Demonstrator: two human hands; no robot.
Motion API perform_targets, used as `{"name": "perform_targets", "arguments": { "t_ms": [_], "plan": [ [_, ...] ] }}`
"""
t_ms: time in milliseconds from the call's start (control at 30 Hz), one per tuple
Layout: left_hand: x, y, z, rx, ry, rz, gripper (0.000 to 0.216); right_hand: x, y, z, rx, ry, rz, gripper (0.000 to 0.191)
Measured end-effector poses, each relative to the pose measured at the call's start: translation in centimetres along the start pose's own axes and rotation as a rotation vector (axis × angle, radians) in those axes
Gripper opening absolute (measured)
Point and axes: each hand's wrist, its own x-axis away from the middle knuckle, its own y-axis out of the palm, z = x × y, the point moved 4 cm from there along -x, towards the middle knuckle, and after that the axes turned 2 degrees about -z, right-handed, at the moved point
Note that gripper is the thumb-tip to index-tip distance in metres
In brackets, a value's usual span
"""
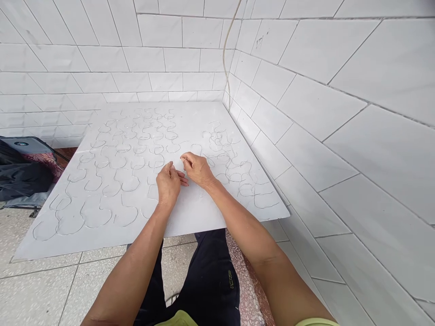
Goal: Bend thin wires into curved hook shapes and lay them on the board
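Note:
A large white board (204,213) lies tilted against the tiled wall, its surface covered in rows of thin, curved, wire-like outlines (95,217). My left hand (168,184) rests near the middle of the board, with its fingers bent towards my right hand (199,170). The right fingertips are bunched close to the left fingers, just above a curved outline. Whether either hand pinches a thin strand is too small to tell.
White tiled walls (340,113) rise at the back and right, with a pale cable (224,54) hanging down the corner. A dark bag (23,172) sits on the left. My dark trousers (210,280) and a speckled tiled floor (44,290) show below the board.

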Motion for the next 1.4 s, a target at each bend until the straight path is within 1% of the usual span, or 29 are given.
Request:
{"name": "perform_targets", "arguments": {
  "t_ms": [267,333,467,533,600,700,767,867,967,1133,1267,1400],
  "plan": [
    [0.0,0.1,-0.2,-0.085,0.003,-0.01,0.039,0.0,0.1,0.2,0.053,-0.013,0.022,0.02],
    [-0.1,-0.1,-0.1,-0.084,0.042,0.016,0.036,0.0,0.1,0.0,0.074,-0.025,0.014,0.023],
    [-0.3,-0.6,0.5,-0.079,0.185,0.097,0.034,0.2,0.2,-0.6,0.154,-0.06,-0.012,0.026],
    [-0.4,-0.8,0.9,-0.044,0.215,0.129,0.036,0.4,0.3,-0.8,0.185,-0.096,-0.038,0.027],
    [-0.7,-1.1,1.0,0.018,0.179,0.142,0.037,0.5,0.4,-1.0,0.21,-0.138,-0.079,0.028],
    [-1.3,-1.4,0.7,0.133,0.059,0.138,0.032,0.7,0.4,-1.1,0.261,-0.194,-0.157,0.03],
    [-1.7,-1.5,0.5,0.201,-0.015,0.113,0.024,0.8,0.3,-1.1,0.306,-0.232,-0.21,0.031],
    [-2.1,-1.5,0.1,0.285,-0.073,0.06,0.016,0.9,0.3,-1.3,0.343,-0.28,-0.265,0.028],
    [-2.0,-1.4,-0.1,0.323,-0.094,0.041,0.016,0.8,0.2,-1.6,0.32,-0.289,-0.291,0.027],
    [-1.7,-1.5,0.4,0.346,-0.106,0.045,0.017,0.7,-0.1,-1.8,0.252,-0.244,-0.35,0.029],
    [-1.7,-1.6,0.7,0.353,-0.123,0.038,0.019,0.7,-0.5,-1.7,0.218,-0.206,-0.365,0.028],
    [-1.9,-1.7,0.6,0.332,-0.107,0.047,0.015,0.8,-0.4,-1.7,0.212,-0.21,-0.382,0.032]
  ]
}}
